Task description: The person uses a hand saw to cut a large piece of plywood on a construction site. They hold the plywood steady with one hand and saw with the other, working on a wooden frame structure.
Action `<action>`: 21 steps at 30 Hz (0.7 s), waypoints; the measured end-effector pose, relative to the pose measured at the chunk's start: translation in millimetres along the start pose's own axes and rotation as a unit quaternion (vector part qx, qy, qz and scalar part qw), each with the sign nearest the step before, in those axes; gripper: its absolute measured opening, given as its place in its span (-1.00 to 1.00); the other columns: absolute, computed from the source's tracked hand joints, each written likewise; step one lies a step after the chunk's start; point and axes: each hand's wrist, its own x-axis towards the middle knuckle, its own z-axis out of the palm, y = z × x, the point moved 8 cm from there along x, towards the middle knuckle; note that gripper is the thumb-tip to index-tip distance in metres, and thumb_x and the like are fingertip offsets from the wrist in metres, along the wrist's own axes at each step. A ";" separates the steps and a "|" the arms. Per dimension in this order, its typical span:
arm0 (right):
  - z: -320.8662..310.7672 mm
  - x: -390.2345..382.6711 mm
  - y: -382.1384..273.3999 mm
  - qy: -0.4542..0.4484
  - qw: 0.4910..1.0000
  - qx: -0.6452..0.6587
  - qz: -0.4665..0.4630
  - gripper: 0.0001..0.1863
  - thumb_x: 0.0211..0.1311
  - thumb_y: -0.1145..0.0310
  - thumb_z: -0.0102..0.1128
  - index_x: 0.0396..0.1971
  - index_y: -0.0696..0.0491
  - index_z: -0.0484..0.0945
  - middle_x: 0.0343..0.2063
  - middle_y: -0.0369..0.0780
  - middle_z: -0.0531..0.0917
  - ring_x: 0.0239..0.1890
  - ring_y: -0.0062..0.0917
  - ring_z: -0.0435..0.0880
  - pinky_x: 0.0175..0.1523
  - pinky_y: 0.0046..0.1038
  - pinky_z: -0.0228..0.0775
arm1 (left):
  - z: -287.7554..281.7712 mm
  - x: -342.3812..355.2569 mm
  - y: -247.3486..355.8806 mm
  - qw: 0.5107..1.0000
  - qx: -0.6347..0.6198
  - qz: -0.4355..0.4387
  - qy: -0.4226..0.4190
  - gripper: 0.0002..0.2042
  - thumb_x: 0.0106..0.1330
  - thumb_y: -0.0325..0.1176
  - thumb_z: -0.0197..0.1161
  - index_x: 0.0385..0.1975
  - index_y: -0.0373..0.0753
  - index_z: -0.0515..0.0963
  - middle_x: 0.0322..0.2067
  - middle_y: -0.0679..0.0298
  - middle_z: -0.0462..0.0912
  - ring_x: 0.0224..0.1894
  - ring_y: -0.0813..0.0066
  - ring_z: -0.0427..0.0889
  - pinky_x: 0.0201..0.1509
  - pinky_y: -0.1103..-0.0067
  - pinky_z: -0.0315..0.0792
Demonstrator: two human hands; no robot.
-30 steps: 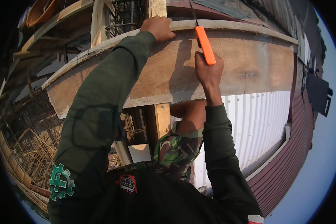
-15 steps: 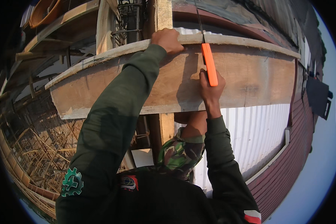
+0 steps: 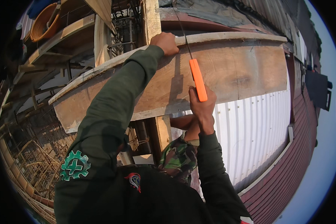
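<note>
A wide wooden plank [image 3: 242, 71] stands on edge in front of me, fixed against an upright wooden post [image 3: 153, 18]. My left hand [image 3: 167, 43] grips the plank's top edge. My right hand [image 3: 202, 106] is closed around the orange handle of a thin-bladed saw [image 3: 197, 79]. The handle lies against the plank's face, and the narrow blade runs up across the top edge just right of my left hand. Both arms wear dark green sleeves.
Below the plank lie a white corrugated roof [image 3: 250, 134] and a dark red corrugated roof [image 3: 287, 175]. Rebar cages [image 3: 30, 164] and timber scaffolding fill the left side. An orange basket [image 3: 44, 22] sits at upper left. My knee in camouflage fabric [image 3: 179, 156] shows below.
The saw has shifted along the plank, its handle now lower on the face. My left hand still holds the top edge, and the view has tilted slightly.
</note>
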 end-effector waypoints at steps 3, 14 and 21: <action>-31.0 -56.7 12.3 0.031 0.997 -0.010 -0.067 -0.84 0.00 0.41 0.41 -0.48 0.19 0.66 -0.65 -0.06 0.63 -0.61 -0.18 0.63 -0.37 -0.32 0.52 | -0.2 -0.9 -0.5 1.000 -0.008 -0.001 0.030 -0.57 0.03 -0.14 0.36 -0.13 -0.25 0.74 -0.17 -0.02 0.78 -0.05 -0.04 0.75 0.10 0.24 0.61; -11.3 -9.0 2.0 -0.014 0.999 0.018 -0.028 -0.86 0.09 0.48 0.34 -0.38 0.24 0.67 -0.54 0.00 0.71 -0.44 -0.30 0.79 -0.26 -0.31 0.57 | -3.5 -3.3 2.6 1.000 0.006 -0.002 0.028 -0.56 0.01 -0.15 0.32 -0.12 -0.26 0.74 -0.12 -0.01 0.77 -0.01 -0.02 0.74 0.10 0.24 0.62; 23.4 46.7 -12.6 0.012 0.993 0.068 -0.093 -0.76 0.10 0.37 0.37 -0.52 0.25 0.58 -0.63 0.01 0.61 -0.61 -0.24 0.63 -0.40 -0.29 0.45 | -4.8 -0.9 0.7 0.999 0.002 -0.004 0.035 -0.52 -0.01 -0.12 0.36 -0.08 -0.22 0.74 -0.14 0.00 0.78 -0.02 0.03 0.76 0.12 0.24 0.62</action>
